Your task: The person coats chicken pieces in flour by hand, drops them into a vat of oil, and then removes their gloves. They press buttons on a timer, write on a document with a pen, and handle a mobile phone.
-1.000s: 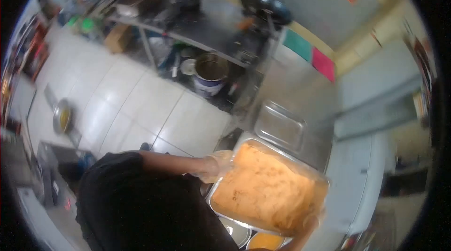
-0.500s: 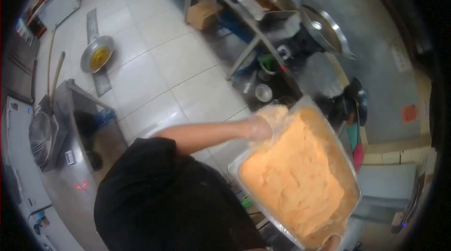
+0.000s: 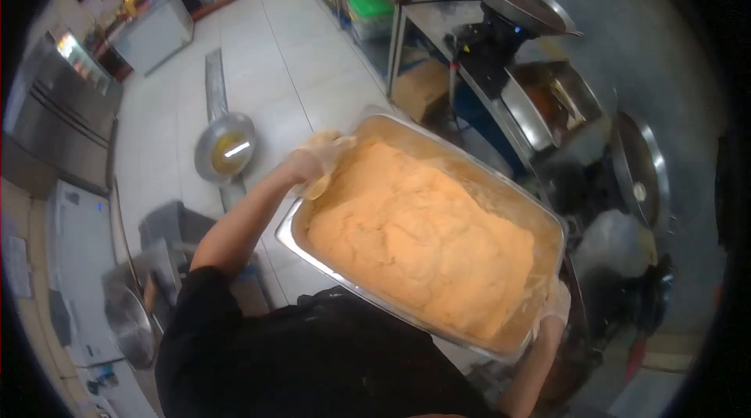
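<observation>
I hold a large rectangular metal pan (image 3: 461, 175) in front of my body, tilted in view. A pale orange, lumpy powder or flour-like mass (image 3: 415, 238) covers most of its bottom, heaped toward the near side. My left hand (image 3: 319, 161), in a clear plastic glove, is closed on the pan's left end at the rim. My right hand (image 3: 555, 307), gloved as well, grips the opposite end near the right corner. The fingers under the pan are hidden.
A wok with yellow liquid (image 3: 227, 150) sits on the floor over a drain grate (image 3: 214, 82). Along the right stand a metal counter (image 3: 438, 19), a rectangular tray (image 3: 532, 109) and woks (image 3: 532, 0) on burners. A white freezer (image 3: 78, 261) stands left.
My view has turned, and the pan has swung left and up in view, now more level across. My right hand has come more fully into sight at the pan's end.
</observation>
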A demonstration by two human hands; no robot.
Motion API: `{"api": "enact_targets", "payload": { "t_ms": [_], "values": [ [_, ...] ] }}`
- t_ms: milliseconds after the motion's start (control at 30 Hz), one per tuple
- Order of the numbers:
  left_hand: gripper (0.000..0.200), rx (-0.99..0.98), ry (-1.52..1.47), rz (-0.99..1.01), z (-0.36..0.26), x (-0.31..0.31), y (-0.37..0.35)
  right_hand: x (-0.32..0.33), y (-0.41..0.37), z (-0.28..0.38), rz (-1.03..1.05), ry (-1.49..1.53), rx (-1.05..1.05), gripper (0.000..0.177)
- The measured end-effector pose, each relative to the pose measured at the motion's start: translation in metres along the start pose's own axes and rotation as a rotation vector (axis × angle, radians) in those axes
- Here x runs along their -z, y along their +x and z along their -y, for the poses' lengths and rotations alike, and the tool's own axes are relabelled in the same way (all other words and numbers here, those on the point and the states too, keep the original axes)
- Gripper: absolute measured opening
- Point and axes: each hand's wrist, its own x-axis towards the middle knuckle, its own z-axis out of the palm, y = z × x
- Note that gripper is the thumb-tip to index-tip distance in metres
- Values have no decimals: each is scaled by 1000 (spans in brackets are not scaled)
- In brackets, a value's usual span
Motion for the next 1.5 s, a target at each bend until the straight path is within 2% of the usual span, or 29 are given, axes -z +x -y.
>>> {"api": "enact_targets", "payload": {
  "t_ms": [33,67,100,133,167,233,300,400,433,500,533,567,600,633,667,700,767,800,867,900,967,1000,1067,1200,1233,1267,1400,1467,1500],
  "values": [
    [42,23,122,22,18,25,13,-30,36,4,41,-115,138,30],
    [40,53,223,59,34,49,28,-65,61,22,59,-114,108,30],
    [40,60,233,66,41,72,42,-103,83,48,90,90,99,29],
    [38,355,-112,-38,51,100,62,-145,113,84,115,307,117,29],
    [38,637,-478,-147,65,124,84,-177,140,119,119,318,141,29],
    [41,660,-569,-205,109,152,125,-225,180,173,234,256,68,28],
    [44,678,-667,-244,169,174,168,-271,216,216,211,240,100,28],
    [49,342,-250,-145,290,176,250,-340,278,262,103,284,168,28],
    [49,352,-273,-87,322,158,268,-350,278,260,16,328,156,28],
    [54,-157,161,-221,375,177,366,-366,321,250,-86,288,205,28],
    [53,111,-160,-107,361,206,416,-373,331,249,-174,224,208,28],
    [54,389,-476,34,336,229,458,-395,298,300,-193,433,131,29],
    [52,204,-431,102,346,231,502,-395,307,296,-216,439,120,29],
    [53,18,-381,167,361,228,546,-389,319,278,-290,267,173,29],
    [50,-163,-162,161,363,228,587,-388,323,265,-363,91,222,29],
    [48,-340,52,143,362,224,628,-393,320,272,-382,94,214,29],
    [49,-555,169,162,356,202,712,-402,306,305,-439,358,-96,35],
    [49,-571,171,161,342,209,743,-419,314,325,-453,364,-95,35],
    [43,-359,20,382,308,225,793,-456,329,357,-668,552,-169,34],
    [43,-370,20,387,319,198,837,-469,336,362,-692,627,-129,36],
    [42,-539,-96,354,356,132,930,-489,359,374,-727,679,-128,36],
    [42,-539,-72,383,344,139,924,-494,362,376,-735,703,-152,36],
    [48,-75,-387,550,300,178,934,-513,376,392,-769,751,-189,36],
    [47,-244,-169,637,289,176,980,-538,403,431,-818,820,-235,36],
    [44,-104,-279,609,303,151,975,-537,399,389,-823,813,-226,38],
    [42,43,-385,583,308,139,982,-532,407,379,-823,816,-229,38],
    [50,128,-639,661,317,125,985,-519,416,367,-734,800,-303,36],
    [62,-827,340,379,345,87,1018,-509,431,360,-749,798,-350,35],
    [62,-841,339,391,344,87,1016,-498,438,349,-699,703,-361,35]
  ]
}}
